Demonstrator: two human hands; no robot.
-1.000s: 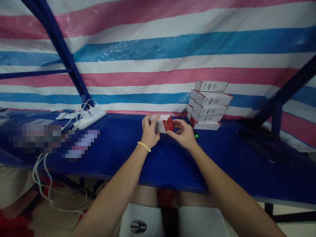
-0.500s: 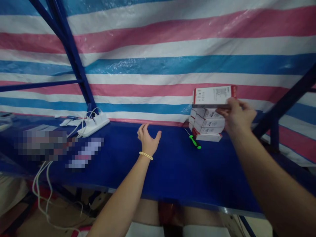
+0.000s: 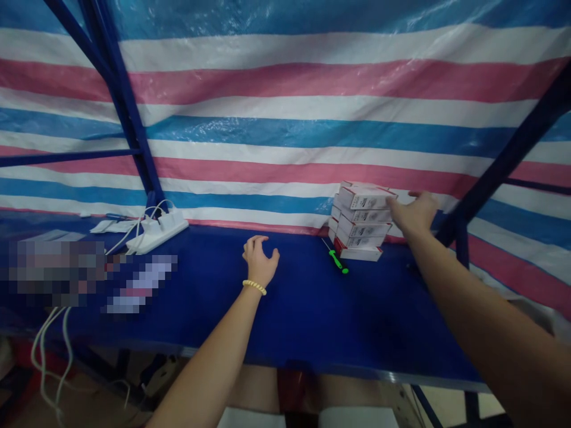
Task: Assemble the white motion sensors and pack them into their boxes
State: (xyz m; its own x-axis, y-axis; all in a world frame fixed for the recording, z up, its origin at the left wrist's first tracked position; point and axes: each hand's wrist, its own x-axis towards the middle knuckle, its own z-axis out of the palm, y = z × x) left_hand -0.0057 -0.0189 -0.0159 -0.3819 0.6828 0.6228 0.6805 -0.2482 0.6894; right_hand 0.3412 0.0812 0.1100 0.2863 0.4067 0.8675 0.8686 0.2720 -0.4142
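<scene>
A stack of white and red cardboard boxes stands at the back right of the blue table. One box lies on top of the stack. My right hand is at the right end of that top box, its thumb at the box's edge and its fingers spread apart. Whether the thumb still touches the box I cannot tell. My left hand, with a yellow coiled band on the wrist, hovers over the table with curled, parted fingers and nothing in it. A green-handled screwdriver lies beside the stack's left front.
A white power strip with plugs and cables sits at the back left of the blue table. Left of my hand are blurred-out items. Blue metal posts and a striped plastic sheet rise behind the table.
The box that my right hand held above the stack now rests on top of it, and the hand's fingers have parted. My left hand stays nearly as it was. The view has shifted slightly.
</scene>
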